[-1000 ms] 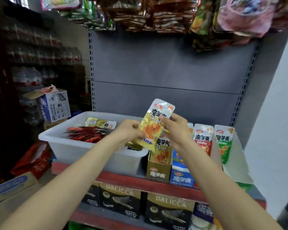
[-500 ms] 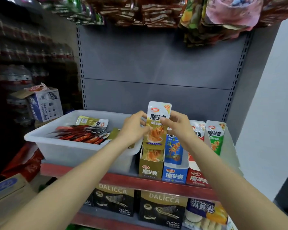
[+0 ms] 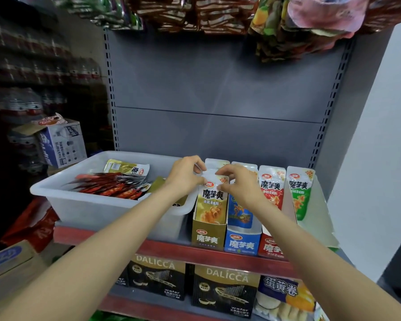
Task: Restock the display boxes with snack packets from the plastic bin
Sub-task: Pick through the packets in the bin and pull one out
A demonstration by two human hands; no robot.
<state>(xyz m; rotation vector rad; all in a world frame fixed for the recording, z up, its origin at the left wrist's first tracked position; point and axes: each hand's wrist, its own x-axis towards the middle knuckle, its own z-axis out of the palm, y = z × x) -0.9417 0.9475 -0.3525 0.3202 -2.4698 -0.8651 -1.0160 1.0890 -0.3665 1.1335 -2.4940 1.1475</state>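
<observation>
"DALICCA" and "wafer" stand on the black boxes (image 3: 225, 290); "魔芋爽" on the gold display box (image 3: 207, 236).

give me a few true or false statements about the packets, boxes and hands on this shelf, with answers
1. Both hands pinch the top of the gold packet. True: left hand, right hand.
2. The gold packet stands in the blue display box. False: it is in the gold display box.
3. The plastic bin sits left of the display boxes. True.
4. The bin holds only green packets. False: mostly red packets, some gold.
5. The green packet is rightmost in the row. True.
</observation>
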